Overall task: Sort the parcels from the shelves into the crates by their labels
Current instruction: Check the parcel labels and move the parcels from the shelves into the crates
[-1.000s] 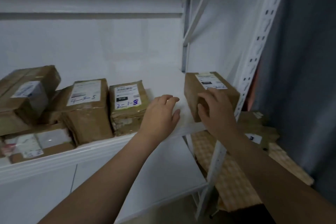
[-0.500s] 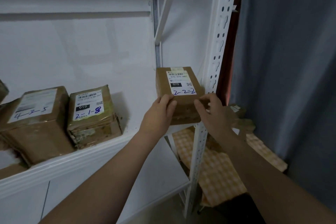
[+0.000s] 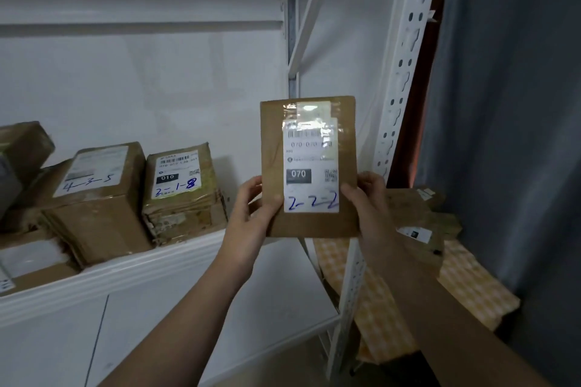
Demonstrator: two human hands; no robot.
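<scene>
I hold a brown cardboard parcel (image 3: 309, 223) upright in front of me, its label facing me. The white label reads 070 and, handwritten in blue, 2-2-2. My left hand (image 3: 254, 207) grips its lower left edge and my right hand (image 3: 367, 198) grips its lower right edge. The parcel is lifted off the white shelf (image 3: 125, 270). Two more parcels stand on that shelf to the left: one marked 2-1-8 (image 3: 185, 207) and one marked 4-3-5 (image 3: 100, 214). No crate is in view.
More brown parcels (image 3: 22, 148) are stacked at the far left of the shelf. A white perforated upright (image 3: 399, 97) stands just right of the held parcel. Behind it lie flattened cardboard (image 3: 418, 214) and a checked cloth (image 3: 465, 286). A grey curtain (image 3: 518, 104) hangs at the right.
Both hands have closed on the 2-2-2 parcel, lifted it off the right end of the shelf and tilted it upright so its label faces me.
</scene>
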